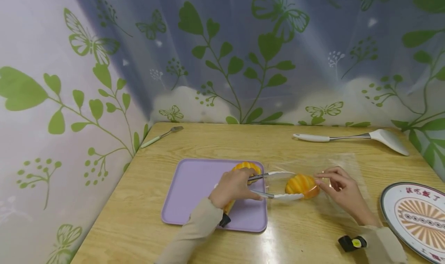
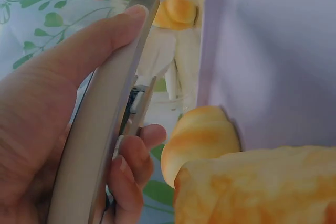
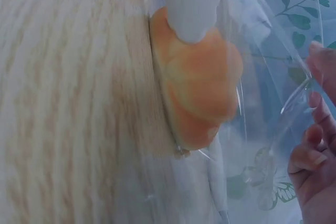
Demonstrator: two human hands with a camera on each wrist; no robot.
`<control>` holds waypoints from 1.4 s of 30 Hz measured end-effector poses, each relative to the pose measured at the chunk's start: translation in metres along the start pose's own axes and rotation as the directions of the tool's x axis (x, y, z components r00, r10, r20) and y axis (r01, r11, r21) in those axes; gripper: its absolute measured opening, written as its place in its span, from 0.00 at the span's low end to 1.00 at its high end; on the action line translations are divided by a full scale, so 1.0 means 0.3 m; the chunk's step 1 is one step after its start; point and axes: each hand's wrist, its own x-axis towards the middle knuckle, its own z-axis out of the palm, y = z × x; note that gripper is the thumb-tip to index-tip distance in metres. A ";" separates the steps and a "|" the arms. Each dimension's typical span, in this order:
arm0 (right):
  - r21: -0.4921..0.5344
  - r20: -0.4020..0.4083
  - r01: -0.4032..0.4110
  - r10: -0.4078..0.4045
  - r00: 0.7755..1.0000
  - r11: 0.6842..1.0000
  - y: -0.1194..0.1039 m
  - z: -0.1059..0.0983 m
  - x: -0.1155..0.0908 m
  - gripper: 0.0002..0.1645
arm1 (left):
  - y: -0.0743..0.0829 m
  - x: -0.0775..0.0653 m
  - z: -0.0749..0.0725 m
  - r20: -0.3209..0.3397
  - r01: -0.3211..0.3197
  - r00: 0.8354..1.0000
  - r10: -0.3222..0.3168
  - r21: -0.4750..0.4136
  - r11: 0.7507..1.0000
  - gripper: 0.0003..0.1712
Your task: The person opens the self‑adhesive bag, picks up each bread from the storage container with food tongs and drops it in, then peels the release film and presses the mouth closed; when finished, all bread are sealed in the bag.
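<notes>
My left hand (image 1: 231, 188) grips a pair of metal tongs with white tips (image 1: 287, 197), thumb on one arm and fingers on the other in the left wrist view. The tips are spread on either side of a shell-shaped orange-yellow bread (image 1: 301, 185), inside a clear plastic bag (image 1: 347, 164). One white tip (image 3: 193, 9) overlaps the bread in the right wrist view. With thumb and fingers my right hand (image 1: 347, 194) pinches the bag's film beside the bread. Beneath my left hand, partly hidden, a roll (image 2: 202, 140) and a longer bread (image 2: 268, 190) lie on a purple tray (image 1: 194, 194).
A green-handled fork (image 1: 158, 137) lies at the table's back left. Toward the back right is a white spatula (image 1: 347, 137). A patterned plate (image 1: 417, 213) sits at the right edge. Printed curtains (image 1: 222, 63) hang behind and to the left of the wooden table (image 1: 128, 217).
</notes>
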 end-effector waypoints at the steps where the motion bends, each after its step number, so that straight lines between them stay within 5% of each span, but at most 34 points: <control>1: -0.002 -0.002 0.002 -0.002 1.000 1.000 -0.002 0.001 0.000 0.12 | 0.000 -0.001 0.002 -0.003 -0.001 1.000 0.001 0.003 1.000 0.42; 15: -0.028 -0.049 -0.006 0.004 0.999 1.000 -0.015 -0.001 -0.002 0.13 | 0.011 0.021 0.013 -0.142 -0.121 0.982 0.124 0.031 0.992 0.39; 22: -0.027 -0.081 0.106 -0.108 0.991 0.994 -0.008 0.016 0.005 0.14 | 0.037 0.043 0.013 -0.155 -0.130 0.977 0.143 0.091 0.987 0.40; 31: 0.091 -0.030 0.015 -0.013 0.999 0.996 -0.028 0.020 0.000 0.13 | 0.078 0.079 0.027 -0.109 -0.153 0.982 0.157 0.041 0.987 0.41; 42: 0.066 -0.068 -0.008 0.012 0.998 0.998 -0.032 0.025 0.003 0.10 | 0.110 0.113 0.053 -0.028 -0.055 0.998 0.056 0.036 0.998 0.40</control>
